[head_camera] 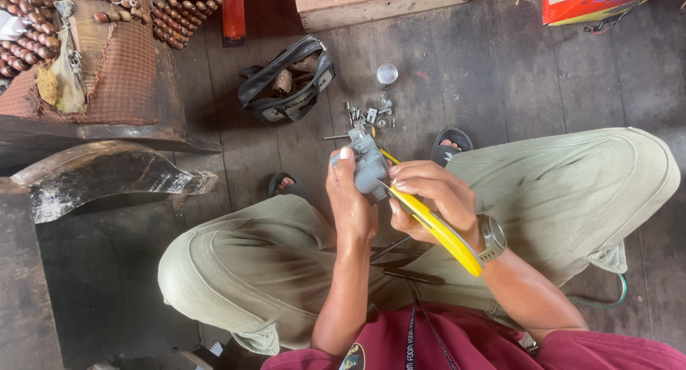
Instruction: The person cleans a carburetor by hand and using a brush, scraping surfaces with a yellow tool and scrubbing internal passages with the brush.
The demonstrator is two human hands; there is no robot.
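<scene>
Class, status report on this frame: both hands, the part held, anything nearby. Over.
Left hand grips grey carburetor. Right hand holds yellow-handled tool against it. Small loose parts on floor beyond.

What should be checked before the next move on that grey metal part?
1. Left hand grips the grey metal carburettor-like part: ok.
2. Right hand holds the yellow-handled tool: ok.
3. Tool tip seated on the part: cannot tell, fingers hide it.
4. Small loose metal pieces lie grouped on the dark wooden floor: ok.
5. Round silvery cap apart from that group: ok.
</scene>
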